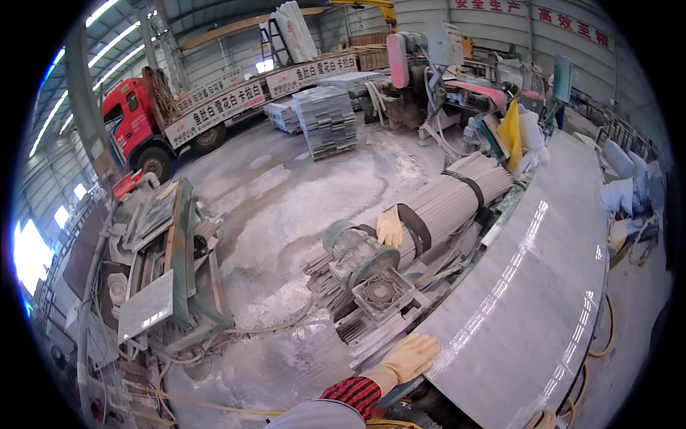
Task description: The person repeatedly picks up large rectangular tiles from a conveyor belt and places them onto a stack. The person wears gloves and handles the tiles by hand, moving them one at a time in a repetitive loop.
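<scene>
In the head view, a long, polished grey-white stone slab stretches from the lower middle up along the right side. The left hand, in a cream work glove below a red-and-black checked cuff, lies at the slab's left edge near its lower corner, fingers extended together; whether its grip closes on the edge cannot be told, the thumb being hidden. The right hand, also gloved, shows only partly at the bottom, beside the slab's lower right edge; its grip cannot be made out. Left of the slab sit an electric motor and a strapped bundle of pale strips, with a loose cream glove on it.
</scene>
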A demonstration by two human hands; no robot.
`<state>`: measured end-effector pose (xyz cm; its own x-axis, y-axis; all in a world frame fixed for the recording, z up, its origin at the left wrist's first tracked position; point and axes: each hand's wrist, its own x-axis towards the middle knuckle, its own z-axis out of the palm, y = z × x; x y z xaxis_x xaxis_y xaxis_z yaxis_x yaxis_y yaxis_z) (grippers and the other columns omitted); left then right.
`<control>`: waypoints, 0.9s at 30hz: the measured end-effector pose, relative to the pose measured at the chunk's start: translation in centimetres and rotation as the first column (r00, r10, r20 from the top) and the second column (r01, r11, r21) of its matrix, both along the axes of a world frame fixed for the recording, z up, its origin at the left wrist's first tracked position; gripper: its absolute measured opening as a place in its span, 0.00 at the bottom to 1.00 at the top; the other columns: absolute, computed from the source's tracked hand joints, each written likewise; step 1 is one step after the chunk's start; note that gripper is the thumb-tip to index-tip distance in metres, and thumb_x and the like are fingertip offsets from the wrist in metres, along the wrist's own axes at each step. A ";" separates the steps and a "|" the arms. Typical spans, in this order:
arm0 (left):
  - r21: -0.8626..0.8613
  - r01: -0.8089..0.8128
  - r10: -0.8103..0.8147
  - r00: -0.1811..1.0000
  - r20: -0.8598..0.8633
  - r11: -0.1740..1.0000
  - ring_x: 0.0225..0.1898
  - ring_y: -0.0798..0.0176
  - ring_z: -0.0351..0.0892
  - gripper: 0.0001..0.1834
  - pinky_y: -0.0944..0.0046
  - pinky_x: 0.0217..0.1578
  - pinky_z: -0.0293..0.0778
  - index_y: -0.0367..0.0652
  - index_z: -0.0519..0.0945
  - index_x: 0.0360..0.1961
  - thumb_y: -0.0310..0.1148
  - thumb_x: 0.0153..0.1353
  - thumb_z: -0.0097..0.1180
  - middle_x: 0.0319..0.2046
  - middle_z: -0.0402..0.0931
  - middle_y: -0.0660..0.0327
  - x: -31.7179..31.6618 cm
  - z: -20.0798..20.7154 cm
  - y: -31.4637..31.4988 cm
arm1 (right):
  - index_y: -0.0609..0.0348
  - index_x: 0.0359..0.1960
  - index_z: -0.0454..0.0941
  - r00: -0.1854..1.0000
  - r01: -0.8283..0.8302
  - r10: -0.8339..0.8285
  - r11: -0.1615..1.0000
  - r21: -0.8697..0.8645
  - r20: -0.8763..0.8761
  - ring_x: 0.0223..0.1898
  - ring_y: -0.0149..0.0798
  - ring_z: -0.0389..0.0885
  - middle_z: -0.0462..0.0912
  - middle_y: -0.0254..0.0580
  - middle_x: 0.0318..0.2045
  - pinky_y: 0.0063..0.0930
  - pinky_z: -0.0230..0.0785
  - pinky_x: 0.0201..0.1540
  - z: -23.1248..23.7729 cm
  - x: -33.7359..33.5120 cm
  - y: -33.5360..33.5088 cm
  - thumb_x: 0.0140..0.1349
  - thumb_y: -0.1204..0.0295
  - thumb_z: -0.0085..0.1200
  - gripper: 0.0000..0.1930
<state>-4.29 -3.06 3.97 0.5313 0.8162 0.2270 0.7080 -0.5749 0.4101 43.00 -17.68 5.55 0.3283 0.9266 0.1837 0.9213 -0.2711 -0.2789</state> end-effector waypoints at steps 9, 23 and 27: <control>0.125 -0.015 0.007 0.998 0.059 0.992 0.63 0.47 0.71 0.20 0.49 0.66 0.65 0.45 0.75 0.58 0.36 0.66 0.58 0.61 0.73 0.51 0.2 -0.4 -0.2 | 0.63 0.63 0.80 0.999 0.004 -0.003 1.000 -0.013 0.041 0.60 0.70 0.77 0.82 0.70 0.57 0.57 0.63 0.69 -0.4 0.6 -0.4 0.77 0.53 0.46 0.27; 0.075 -0.013 0.012 1.000 0.022 0.997 0.66 0.46 0.70 0.21 0.49 0.68 0.63 0.44 0.74 0.61 0.37 0.69 0.57 0.64 0.72 0.50 -0.1 -0.2 -0.9 | 0.67 0.60 0.81 0.991 -0.128 0.124 0.986 0.107 0.041 0.59 0.69 0.78 0.83 0.67 0.55 0.57 0.66 0.67 -0.8 0.9 -1.4 0.77 0.58 0.49 0.24; 0.056 0.001 0.000 1.000 -0.011 0.998 0.66 0.47 0.71 0.21 0.49 0.67 0.64 0.44 0.73 0.61 0.37 0.69 0.57 0.64 0.71 0.50 -0.4 -0.6 -1.0 | 0.67 0.59 0.81 0.993 -0.115 0.111 0.984 0.133 0.036 0.59 0.69 0.78 0.83 0.67 0.55 0.55 0.67 0.67 -0.8 0.5 -1.7 0.77 0.59 0.50 0.23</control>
